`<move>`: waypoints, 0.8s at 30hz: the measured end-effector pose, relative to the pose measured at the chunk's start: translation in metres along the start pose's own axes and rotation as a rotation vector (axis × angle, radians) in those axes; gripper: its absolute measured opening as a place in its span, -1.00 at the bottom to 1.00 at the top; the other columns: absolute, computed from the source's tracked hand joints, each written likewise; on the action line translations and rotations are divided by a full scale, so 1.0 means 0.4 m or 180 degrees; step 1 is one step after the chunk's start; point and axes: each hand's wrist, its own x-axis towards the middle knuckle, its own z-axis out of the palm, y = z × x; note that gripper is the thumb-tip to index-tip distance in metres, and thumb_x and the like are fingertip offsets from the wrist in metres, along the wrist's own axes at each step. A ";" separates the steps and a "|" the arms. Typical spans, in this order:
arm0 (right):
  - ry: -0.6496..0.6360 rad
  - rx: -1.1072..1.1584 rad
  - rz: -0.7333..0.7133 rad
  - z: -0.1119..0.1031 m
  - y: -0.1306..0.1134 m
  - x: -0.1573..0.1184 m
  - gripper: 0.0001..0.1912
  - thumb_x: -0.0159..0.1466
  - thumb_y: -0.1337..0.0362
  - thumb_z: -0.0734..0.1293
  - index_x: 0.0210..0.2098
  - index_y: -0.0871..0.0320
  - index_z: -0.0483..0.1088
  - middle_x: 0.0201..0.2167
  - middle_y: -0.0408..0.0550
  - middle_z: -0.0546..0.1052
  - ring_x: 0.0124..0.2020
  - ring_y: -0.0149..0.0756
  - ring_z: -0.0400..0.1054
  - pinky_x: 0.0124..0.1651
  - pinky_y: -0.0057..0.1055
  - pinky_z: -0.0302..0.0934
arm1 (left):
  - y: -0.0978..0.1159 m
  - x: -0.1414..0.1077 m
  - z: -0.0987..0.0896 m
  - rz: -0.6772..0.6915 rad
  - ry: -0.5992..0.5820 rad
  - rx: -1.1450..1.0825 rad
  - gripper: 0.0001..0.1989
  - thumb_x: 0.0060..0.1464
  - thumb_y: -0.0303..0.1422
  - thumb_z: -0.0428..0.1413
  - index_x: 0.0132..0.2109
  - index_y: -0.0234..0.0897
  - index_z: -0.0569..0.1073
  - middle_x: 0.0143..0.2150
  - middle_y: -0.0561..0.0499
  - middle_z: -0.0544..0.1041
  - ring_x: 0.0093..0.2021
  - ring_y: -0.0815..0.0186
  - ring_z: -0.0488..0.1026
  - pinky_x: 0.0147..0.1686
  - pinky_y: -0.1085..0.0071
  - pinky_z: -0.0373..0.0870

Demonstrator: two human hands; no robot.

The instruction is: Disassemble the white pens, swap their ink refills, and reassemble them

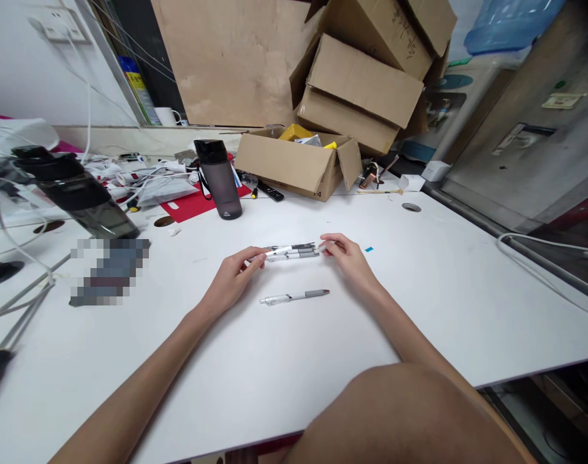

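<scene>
Several white-and-grey pens (294, 252) lie side by side on the white table (458, 309). At their left end, my left hand (236, 274) is closed, thumb and fingers around the pen ends. By their right end is my right hand (347, 259), with thumb and fingertips pinched together. Something small and pale shows at those fingertips, too small to name. Nearer to me, a single pen (294, 297) with a clear left end and a grey right end lies apart from the group, and neither hand touches it.
A grey bottle (221, 183) and an open cardboard box (279, 164) stand behind the pens. To the left are a second bottle (84, 196), a blurred-out flat object (113, 274) and tangled cables. A small blue scrap (369, 249) lies right of my right hand.
</scene>
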 end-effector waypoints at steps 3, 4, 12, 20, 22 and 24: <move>0.0189 0.0241 -0.0167 -0.007 0.001 0.008 -0.75 0.21 0.12 0.40 -0.17 0.11 0.50 -0.21 -0.03 0.62 -0.15 -0.21 0.52 0.11 -0.18 0.35 | -0.003 0.001 0.000 -0.0020 0.0016 -0.0027 -0.58 0.37 -0.07 -0.04 0.10 -0.17 0.56 -0.25 0.04 0.53 -0.31 0.29 0.31 -0.29 0.42 0.23; 0.0215 0.0312 -0.0197 -0.007 -0.001 0.009 -0.76 0.21 0.13 0.40 -0.18 0.11 0.50 -0.20 -0.02 0.61 -0.14 -0.20 0.53 0.12 -0.17 0.35 | -0.003 0.001 0.000 -0.0037 0.0018 -0.0038 -0.58 0.37 -0.07 -0.04 0.10 -0.17 0.56 -0.25 0.05 0.53 -0.32 0.30 0.30 -0.30 0.42 0.22; 0.0134 0.0324 -0.0184 0.000 -0.014 0.000 -0.76 0.23 0.10 0.39 -0.21 0.12 0.52 -0.16 -0.01 0.61 -0.13 -0.19 0.53 0.17 -0.15 0.30 | -0.002 0.000 -0.001 -0.0084 0.0009 -0.0080 -0.58 0.36 -0.07 -0.04 0.11 -0.17 0.56 -0.25 0.04 0.52 -0.32 0.31 0.31 -0.31 0.43 0.22; 0.0132 0.0256 -0.0130 0.000 -0.020 0.000 -0.78 0.22 0.12 0.39 -0.24 0.12 0.52 -0.23 -0.03 0.61 -0.15 -0.17 0.53 0.14 -0.14 0.30 | 0.005 -0.001 -0.002 -0.0130 -0.0033 -0.0097 -0.58 0.36 -0.06 -0.03 0.11 -0.16 0.55 -0.27 0.06 0.50 -0.38 0.33 0.26 -0.35 0.43 0.19; 0.0079 0.0219 -0.0108 0.001 -0.025 -0.004 -0.79 0.22 0.13 0.39 -0.24 0.12 0.52 -0.24 -0.04 0.61 -0.17 -0.18 0.53 0.13 -0.16 0.31 | 0.006 -0.002 -0.001 -0.0139 -0.0052 -0.0098 -0.59 0.36 -0.06 -0.03 0.09 -0.15 0.55 -0.27 0.06 0.50 -0.38 0.33 0.25 -0.37 0.44 0.18; -0.0007 0.0180 -0.0100 0.002 -0.029 -0.009 -0.80 0.23 0.14 0.39 -0.23 0.12 0.53 -0.23 -0.04 0.61 -0.18 -0.19 0.53 0.12 -0.17 0.32 | 0.009 -0.003 -0.001 -0.0130 -0.0077 -0.0086 -0.60 0.36 -0.07 -0.03 0.07 -0.16 0.56 -0.27 0.06 0.51 -0.39 0.34 0.25 -0.38 0.44 0.18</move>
